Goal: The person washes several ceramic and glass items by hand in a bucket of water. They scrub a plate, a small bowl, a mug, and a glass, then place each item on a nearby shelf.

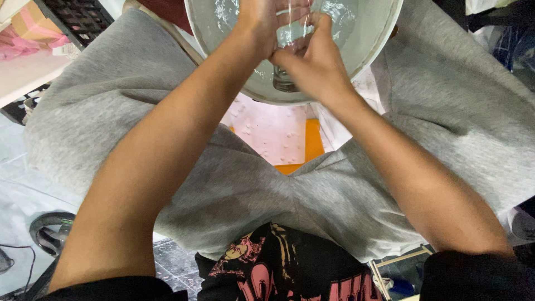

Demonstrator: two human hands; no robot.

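- Presently: clear glass (285, 78) over white basin (368, 53), between the knees.
- Right hand (315, 64) closed around glass; left hand (262, 22) closed at its rim.
- Step, judged: washing; rinsing seems due.

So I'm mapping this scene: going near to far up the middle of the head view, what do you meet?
Black printed shirt → grey trousers → orange stool → white basin, where both hands hold a clear glass.

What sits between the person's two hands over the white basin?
A clear drinking glass, gripped between the left hand and right hand above the white basin, in the head view.
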